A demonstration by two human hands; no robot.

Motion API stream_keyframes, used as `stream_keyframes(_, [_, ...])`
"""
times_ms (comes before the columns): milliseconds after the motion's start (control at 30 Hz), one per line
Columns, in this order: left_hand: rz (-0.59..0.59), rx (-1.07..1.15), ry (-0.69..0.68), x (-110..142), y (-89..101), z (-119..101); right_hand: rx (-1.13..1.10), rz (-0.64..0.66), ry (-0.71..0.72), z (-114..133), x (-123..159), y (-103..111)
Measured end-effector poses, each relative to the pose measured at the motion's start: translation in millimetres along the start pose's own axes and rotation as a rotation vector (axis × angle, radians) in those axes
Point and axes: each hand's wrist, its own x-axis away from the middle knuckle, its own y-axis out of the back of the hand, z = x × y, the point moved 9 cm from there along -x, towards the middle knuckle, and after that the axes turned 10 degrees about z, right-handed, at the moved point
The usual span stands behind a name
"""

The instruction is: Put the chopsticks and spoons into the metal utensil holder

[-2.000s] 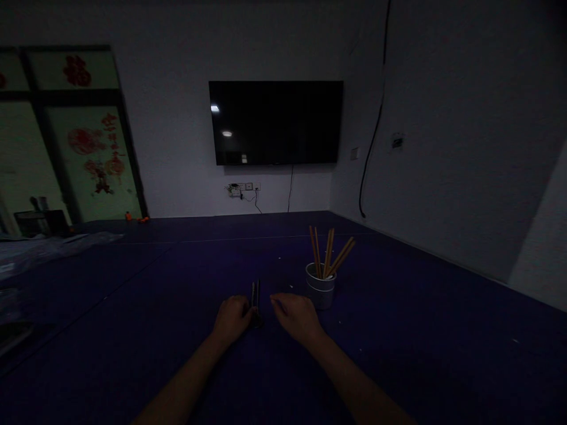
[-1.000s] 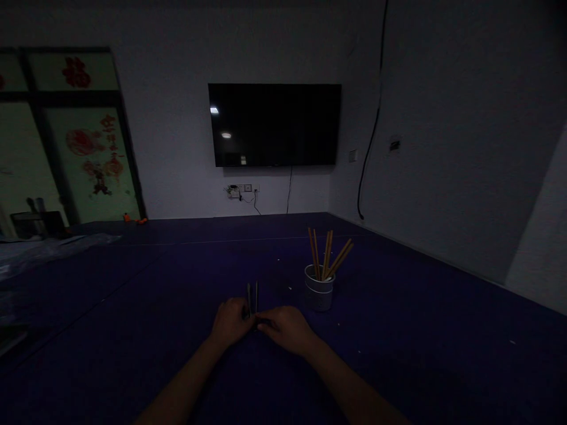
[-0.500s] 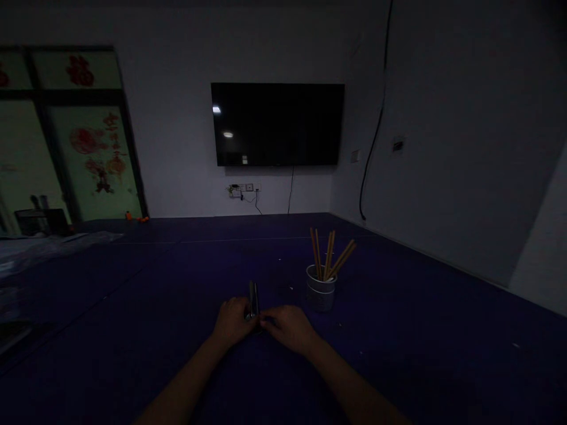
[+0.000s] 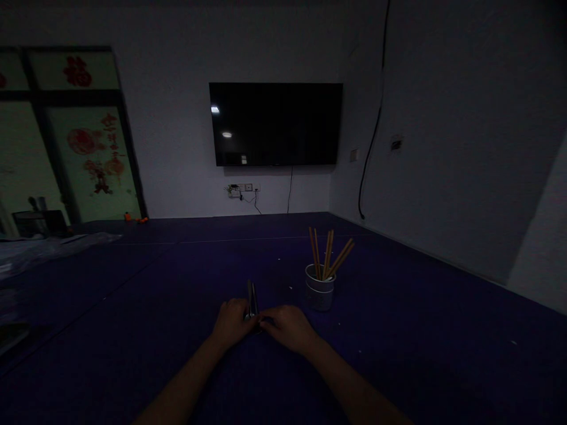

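Note:
In the dim head view, my left hand (image 4: 233,326) is closed round the lower ends of two dark thin sticks (image 4: 251,298) that point away from me, close together. My right hand (image 4: 286,327) rests on the dark blue floor mat (image 4: 133,330) with its fingertips pinched at the base of the same sticks, touching the left hand. A small white cup (image 4: 319,289) holding several wooden sticks (image 4: 328,254) stands just beyond and to the right of my right hand.
A black wall-mounted TV (image 4: 275,124) hangs on the far wall above a socket with a cable (image 4: 243,190). Glass doors with red decorations (image 4: 84,141) stand at the left. Crumpled plastic sheeting (image 4: 39,251) lies at the mat's left edge.
My right hand moved left from beside the cup to meet the left hand at the base of the dark sticks. The two sticks, slightly apart a second ago, now lie together.

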Motion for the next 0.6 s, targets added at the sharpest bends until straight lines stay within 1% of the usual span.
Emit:
stream_keyframes(167, [-0.001, 0.000, 0.002, 1.0, 0.1, -0.5, -0.014, -0.008, 0.018, 0.3, 0.7, 0.9])
stream_keyframes(333, [-0.001, 0.018, -0.011, 1.2, 0.3, -1.1, -0.008, -0.018, -0.007, -4.2, 1.0, -0.2])
stream_keyframes(600, [0.024, 0.002, 0.007, 1.4, -0.1, -1.3, -0.004, 0.001, -0.029, -5.9, -0.1, -1.1])
